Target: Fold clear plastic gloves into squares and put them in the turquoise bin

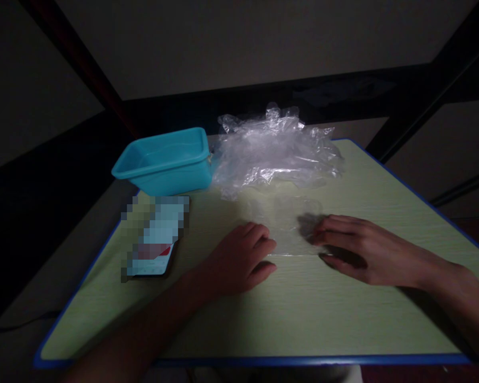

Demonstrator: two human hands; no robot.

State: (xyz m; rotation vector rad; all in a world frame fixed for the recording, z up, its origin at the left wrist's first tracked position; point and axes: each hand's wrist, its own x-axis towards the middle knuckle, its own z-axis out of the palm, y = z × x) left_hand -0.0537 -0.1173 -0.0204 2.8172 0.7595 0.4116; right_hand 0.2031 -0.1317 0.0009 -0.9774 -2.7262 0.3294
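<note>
A clear plastic disposable glove (293, 240) lies flat on the table, its cuff edge toward me. My left hand (243, 258) is at its left side, with loosely bent fingers touching or just above the film and the thumb apart. At the opposite side, my right hand (355, 247) hovers low, fingers stretched forward and thumb apart, casting a shadow on the glove. Neither hand shows anything gripped. Just beyond lies a crumpled pile of similar clear plastic gloves (271, 149).
A turquoise plastic basket (175, 178) stands at the back left, beside the pile. In front of it a lit phone (155, 263), partly pixelated, lies on the table. The pale green table (303, 319) has a blue rim; dark bars and a wall are behind.
</note>
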